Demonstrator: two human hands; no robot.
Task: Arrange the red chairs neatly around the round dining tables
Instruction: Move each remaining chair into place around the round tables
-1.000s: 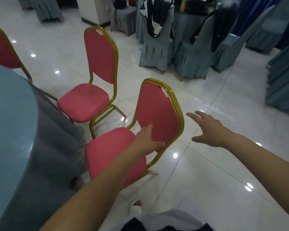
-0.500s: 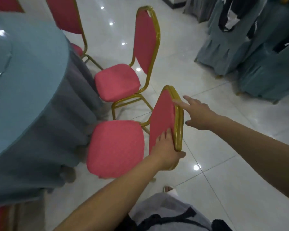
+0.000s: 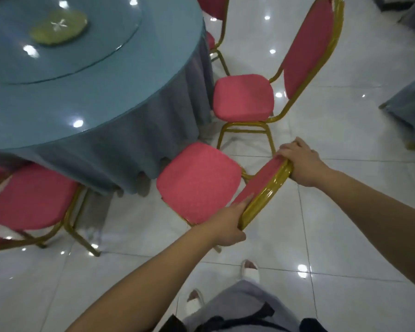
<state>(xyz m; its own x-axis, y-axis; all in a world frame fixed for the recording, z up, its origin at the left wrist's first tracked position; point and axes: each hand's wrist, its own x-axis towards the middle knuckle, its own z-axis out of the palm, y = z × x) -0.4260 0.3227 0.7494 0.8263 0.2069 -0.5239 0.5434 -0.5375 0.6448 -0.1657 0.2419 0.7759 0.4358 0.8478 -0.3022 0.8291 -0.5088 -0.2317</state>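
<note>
**Chair (image 3: 198, 182) being squared to the table (image 3: 106, 111)**

The person stands behind the chair, whose seat sits just beside the table. The left hand (image 3: 228, 224) grips one end of the back rail and the right hand (image 3: 300, 164) wraps the other, both arms stretched forward. It looks like the pushing-in step. Next calls for an even shove toward the table.

Glossy white tiled floor (image 3: 345, 224), round dining table (image 3: 101, 101) under a floor-length blue-grey cloth (image 3: 173, 121), glass turntable (image 3: 110, 44) on the tabletop carrying a green disc (image 3: 59, 26), nearest red chair (image 3: 198, 183) at the cloth hem, second red chair (image 3: 243, 97) to its right, third red chair (image 3: 31, 200) to its left, white slippers (image 3: 249, 270) behind.
</note>
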